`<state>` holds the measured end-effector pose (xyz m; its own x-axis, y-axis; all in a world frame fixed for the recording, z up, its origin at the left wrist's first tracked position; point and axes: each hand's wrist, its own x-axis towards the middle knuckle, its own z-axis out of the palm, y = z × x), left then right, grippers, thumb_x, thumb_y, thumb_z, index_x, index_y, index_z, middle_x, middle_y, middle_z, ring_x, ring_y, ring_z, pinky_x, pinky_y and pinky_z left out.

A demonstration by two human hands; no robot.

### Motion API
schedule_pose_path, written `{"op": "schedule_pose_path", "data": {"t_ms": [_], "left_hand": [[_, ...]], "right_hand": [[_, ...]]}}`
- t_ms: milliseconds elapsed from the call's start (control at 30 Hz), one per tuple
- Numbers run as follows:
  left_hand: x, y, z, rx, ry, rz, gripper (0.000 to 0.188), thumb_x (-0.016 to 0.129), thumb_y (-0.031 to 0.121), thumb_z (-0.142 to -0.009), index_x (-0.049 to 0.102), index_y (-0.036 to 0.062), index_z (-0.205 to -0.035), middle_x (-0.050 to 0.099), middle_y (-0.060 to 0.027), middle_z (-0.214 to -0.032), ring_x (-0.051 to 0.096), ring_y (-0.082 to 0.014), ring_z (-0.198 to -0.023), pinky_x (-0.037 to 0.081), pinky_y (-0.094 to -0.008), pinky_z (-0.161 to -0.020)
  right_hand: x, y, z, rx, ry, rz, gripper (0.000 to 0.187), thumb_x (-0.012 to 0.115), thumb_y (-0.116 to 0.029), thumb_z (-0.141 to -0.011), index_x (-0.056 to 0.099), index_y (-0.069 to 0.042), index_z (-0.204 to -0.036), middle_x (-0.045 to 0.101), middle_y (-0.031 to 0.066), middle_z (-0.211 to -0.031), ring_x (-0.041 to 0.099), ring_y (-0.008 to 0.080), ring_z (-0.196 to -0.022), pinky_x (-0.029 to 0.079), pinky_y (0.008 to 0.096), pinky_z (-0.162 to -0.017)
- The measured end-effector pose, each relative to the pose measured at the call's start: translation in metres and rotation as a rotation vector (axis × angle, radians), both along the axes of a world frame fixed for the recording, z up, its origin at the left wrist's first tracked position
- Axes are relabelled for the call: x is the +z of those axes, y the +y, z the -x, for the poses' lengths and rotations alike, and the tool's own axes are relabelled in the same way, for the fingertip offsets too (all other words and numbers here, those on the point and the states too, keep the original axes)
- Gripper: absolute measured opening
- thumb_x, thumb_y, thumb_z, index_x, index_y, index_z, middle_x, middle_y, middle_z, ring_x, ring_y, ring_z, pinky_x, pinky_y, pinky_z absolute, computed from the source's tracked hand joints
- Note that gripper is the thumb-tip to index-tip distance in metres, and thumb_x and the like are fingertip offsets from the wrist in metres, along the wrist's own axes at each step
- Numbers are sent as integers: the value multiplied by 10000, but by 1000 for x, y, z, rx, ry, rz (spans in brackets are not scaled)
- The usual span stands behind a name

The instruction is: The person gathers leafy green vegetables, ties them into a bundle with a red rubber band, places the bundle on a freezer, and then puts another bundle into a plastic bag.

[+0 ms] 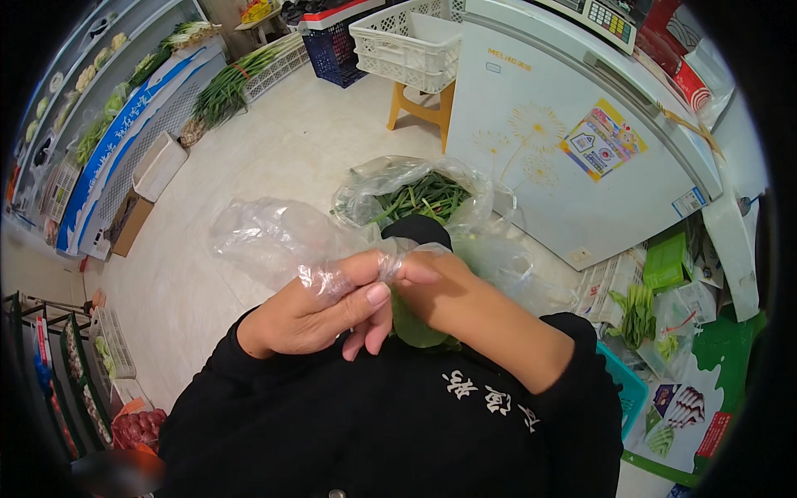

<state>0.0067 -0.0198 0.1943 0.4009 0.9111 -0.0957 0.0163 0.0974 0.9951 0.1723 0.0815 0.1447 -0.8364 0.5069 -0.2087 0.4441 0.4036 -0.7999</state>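
Note:
In front of my chest my two hands meet at a clear, crinkled plastic bag (278,236). My left hand (311,314) is closed on the bag, its thumb and forefinger pinching the film and its other fingers curled under. Part of the film stretches across to my right hand (430,282), which is bent downward and closed. Most of its fingers are hidden, so what they hold cannot be made out. A green leaf (415,326) shows just below that hand. Beyond, an open clear bag (353,195) on the floor holds long dark green stalks (427,197).
A white chest freezer (573,124) stands at the right, near a white crate (407,50) on a yellow stool (422,112). Leafy greens (635,315) and a teal basket (623,386) are at my right. Vegetable shelves (91,91) and bundled scallions (237,87) line the left.

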Motion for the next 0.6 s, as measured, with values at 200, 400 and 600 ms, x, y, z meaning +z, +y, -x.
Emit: {"op": "schedule_pose_path", "data": {"t_ms": [200,400,600], "left_hand": [[-3,-7,3,54,-16,37,422,354,201,-1083,500,-80,-1362,629,-76,-664,502,-76,-462,405,-198,-477],[-8,-11,8,106,-72,28,416,375,216,-1074,527,-90,-1310,614,-85,-612,463,-82,-405,379,-204,-431],[-13,-10,15,81,-159,14,409,358,211,-1081,523,-81,-1315,608,-66,-626,462,-67,-432,377,-197,-458]], "right_hand": [[-61,21,18,186,-237,-548,132,607,-94,-847,723,-56,-897,715,178,-919,706,358,-841,548,428,-671],[-41,1,-3,-26,236,-676,240,641,-42,-777,637,-46,-1017,659,161,-922,665,366,-888,539,428,-746],[-24,-13,-20,-305,677,-881,272,635,47,-752,550,-17,-1002,598,136,-863,626,347,-804,531,418,-716]]}}
